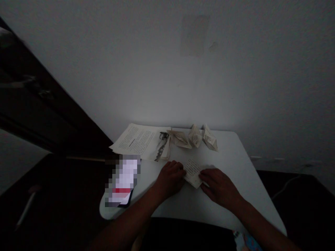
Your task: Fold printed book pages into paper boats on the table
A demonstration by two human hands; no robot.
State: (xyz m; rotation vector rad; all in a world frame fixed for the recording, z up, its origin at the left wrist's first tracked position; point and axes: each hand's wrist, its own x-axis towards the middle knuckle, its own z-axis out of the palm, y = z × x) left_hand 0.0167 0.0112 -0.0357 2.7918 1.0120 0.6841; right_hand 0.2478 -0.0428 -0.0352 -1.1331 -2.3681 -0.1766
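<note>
A small folded piece of printed paper [193, 172] lies between my two hands, low over the white table. My left hand [171, 177] has its fingers curled at the paper's left edge, gripping it there. On the other side, my right hand [218, 184] pinches the right edge between thumb and fingers. Just beyond the hands, folded paper shapes stand in a row: a left one [180, 138] lying wide, a middle one [195, 136] and a right one [210, 138], each made of printed paper.
Printed sheets [138, 140] with a dark picture lie at the table's back left. A lit phone [124, 179], its screen blurred, rests near the left edge. The white table [235, 157] meets a pale wall [157, 69]. A dark door [39, 90] stands at left.
</note>
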